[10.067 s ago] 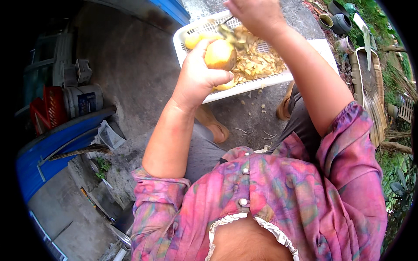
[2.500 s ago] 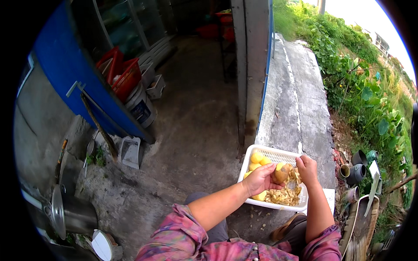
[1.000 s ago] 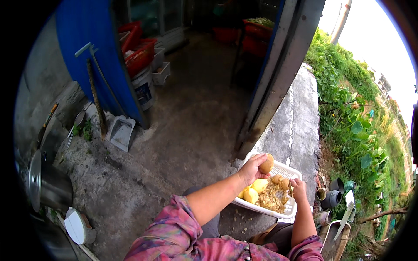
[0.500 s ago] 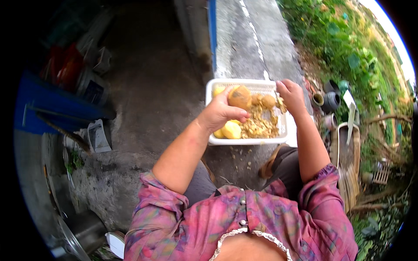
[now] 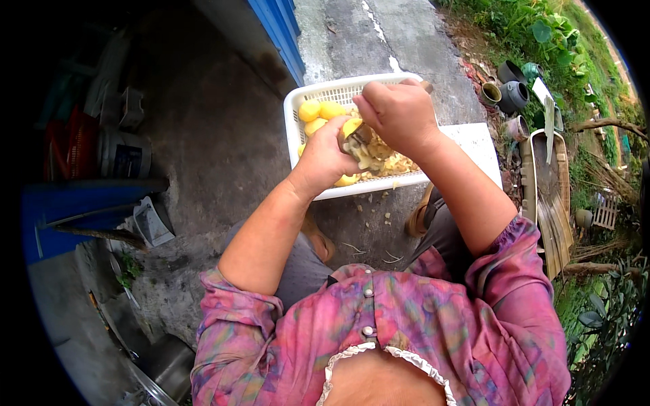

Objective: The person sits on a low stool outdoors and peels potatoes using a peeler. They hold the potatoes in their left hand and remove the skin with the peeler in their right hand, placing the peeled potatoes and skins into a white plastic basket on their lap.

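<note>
Over a white plastic basket [image 5: 291, 125], my left hand [image 5: 317, 161] is closed round a potato [image 5: 351, 126] whose visible top is peeled yellow. My right hand [image 5: 401, 116] is a fist on a brown-handled blade [image 5: 425, 86]; the handle end sticks out past the fingers. Its dark metal part lies against the potato, mostly hidden by my hand, so the exact kind of blade is unclear. Several peeled yellow potatoes [image 5: 330, 109] lie in the basket's left part. Brown and pale peelings [image 5: 397, 164] heap below and to the right of my hands.
A white board-like surface [image 5: 477, 145] shows right of the basket. Scraps of peel [image 5: 387, 218] dot the concrete between my feet. Pots [image 5: 513, 97] and a long trough [image 5: 550, 176] stand at the right, beside plants. A blue panel [image 5: 277, 34] rises behind the basket's left.
My right hand has come left from the basket's far right side to the potato in my left hand. The potato, unpeeled on its visible side before, now shows yellow flesh. The view has shifted.
</note>
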`<state>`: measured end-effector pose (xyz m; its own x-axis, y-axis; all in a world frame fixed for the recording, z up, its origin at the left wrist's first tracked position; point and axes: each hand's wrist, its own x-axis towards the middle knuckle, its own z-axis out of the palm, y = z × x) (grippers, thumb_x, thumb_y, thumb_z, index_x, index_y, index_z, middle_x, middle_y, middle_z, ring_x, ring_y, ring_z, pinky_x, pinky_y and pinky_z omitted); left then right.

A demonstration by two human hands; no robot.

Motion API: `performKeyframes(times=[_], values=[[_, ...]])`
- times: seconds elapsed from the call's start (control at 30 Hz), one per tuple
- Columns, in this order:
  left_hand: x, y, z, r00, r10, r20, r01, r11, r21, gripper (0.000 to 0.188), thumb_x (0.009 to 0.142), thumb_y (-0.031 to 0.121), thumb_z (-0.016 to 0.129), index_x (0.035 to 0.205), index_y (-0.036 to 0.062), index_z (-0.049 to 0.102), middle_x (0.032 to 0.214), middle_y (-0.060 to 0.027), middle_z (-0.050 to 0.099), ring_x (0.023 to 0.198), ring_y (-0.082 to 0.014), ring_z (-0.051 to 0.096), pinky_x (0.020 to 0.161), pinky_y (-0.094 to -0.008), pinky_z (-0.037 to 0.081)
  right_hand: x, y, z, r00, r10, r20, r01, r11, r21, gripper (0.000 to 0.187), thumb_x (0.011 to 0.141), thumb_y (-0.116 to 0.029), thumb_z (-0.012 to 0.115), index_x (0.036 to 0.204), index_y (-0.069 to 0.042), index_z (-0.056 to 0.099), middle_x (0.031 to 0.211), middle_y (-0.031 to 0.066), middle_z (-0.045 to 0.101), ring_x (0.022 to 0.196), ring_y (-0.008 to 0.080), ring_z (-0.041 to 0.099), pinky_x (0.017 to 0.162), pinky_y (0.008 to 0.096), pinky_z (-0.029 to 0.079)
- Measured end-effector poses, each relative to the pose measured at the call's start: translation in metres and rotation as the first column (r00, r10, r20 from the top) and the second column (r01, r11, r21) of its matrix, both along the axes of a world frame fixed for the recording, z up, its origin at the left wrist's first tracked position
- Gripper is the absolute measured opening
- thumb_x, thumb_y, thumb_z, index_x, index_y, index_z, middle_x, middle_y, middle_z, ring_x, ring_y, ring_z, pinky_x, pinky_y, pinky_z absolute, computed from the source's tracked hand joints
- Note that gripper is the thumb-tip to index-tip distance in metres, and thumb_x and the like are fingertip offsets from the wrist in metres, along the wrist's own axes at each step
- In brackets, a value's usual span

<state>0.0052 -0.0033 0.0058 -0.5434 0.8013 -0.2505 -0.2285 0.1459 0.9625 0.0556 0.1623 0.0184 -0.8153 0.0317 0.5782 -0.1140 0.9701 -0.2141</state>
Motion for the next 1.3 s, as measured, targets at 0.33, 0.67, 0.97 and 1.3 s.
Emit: performKeyframes(times=[0.33, 0.67, 0.97, 1.3], values=[[0.009, -0.003, 0.012, 0.997, 0.022, 0.071, -0.034, 0.984, 0.176, 0.062, 0.061, -0.004, 0.071, 0.120, -0.0033, 0.050, 0.109, -0.0070, 0.059, 0.101, -0.0151, 0.056, 0.089, -0.0299, 0.046, -0.014, 0.060, -0.020, 0.950, -0.310, 0.044, 0.303, 0.945, 0.124, 0.032, 0.094, -0.035, 0.053, 0.071, -0.014, 0.058, 0.055, 0.0032, 0.061, 0.047, 0.0195, 0.061, 0.044, 0.0335, 0.048], [0.004, -0.001, 0.005, 0.996, 0.054, -0.064, -0.053, 0.998, 0.018, 0.061, 0.059, -0.001, 0.072, 0.117, -0.0038, 0.052, 0.105, -0.0061, 0.060, 0.097, -0.0138, 0.057, 0.087, -0.0283, 0.047, -0.025, 0.028, -0.028, 0.986, -0.158, -0.051, 0.165, 0.970, 0.180, 0.033, 0.088, -0.037, 0.059, 0.064, -0.015, 0.052, 0.049, 0.0003, 0.056, 0.045, 0.0175, 0.059, 0.047, 0.0306, 0.045], [0.000, -0.002, 0.001, 0.991, 0.057, -0.123, -0.051, 0.997, 0.051, 0.065, 0.059, -0.006, 0.067, 0.121, 0.0011, 0.050, 0.108, -0.0051, 0.060, 0.100, -0.0147, 0.058, 0.091, -0.0301, 0.046, -0.015, 0.009, -0.006, 0.997, -0.065, 0.046, 0.070, 0.991, -0.113, 0.032, 0.089, -0.034, 0.057, 0.068, -0.011, 0.058, 0.060, 0.0100, 0.062, 0.058, 0.0305, 0.064, 0.056, 0.0423, 0.052], [0.000, -0.003, 0.002, 0.998, 0.017, 0.059, -0.032, 0.964, 0.263, 0.067, 0.062, -0.002, 0.070, 0.124, 0.0028, 0.044, 0.112, -0.0063, 0.057, 0.100, -0.0159, 0.057, 0.090, -0.0293, 0.046, -0.018, 0.039, -0.002, 0.947, -0.200, 0.252, 0.275, 0.910, -0.310, 0.033, 0.089, -0.040, 0.054, 0.076, -0.011, 0.064, 0.066, 0.0119, 0.065, 0.067, 0.0295, 0.066, 0.066, 0.0455, 0.052]])
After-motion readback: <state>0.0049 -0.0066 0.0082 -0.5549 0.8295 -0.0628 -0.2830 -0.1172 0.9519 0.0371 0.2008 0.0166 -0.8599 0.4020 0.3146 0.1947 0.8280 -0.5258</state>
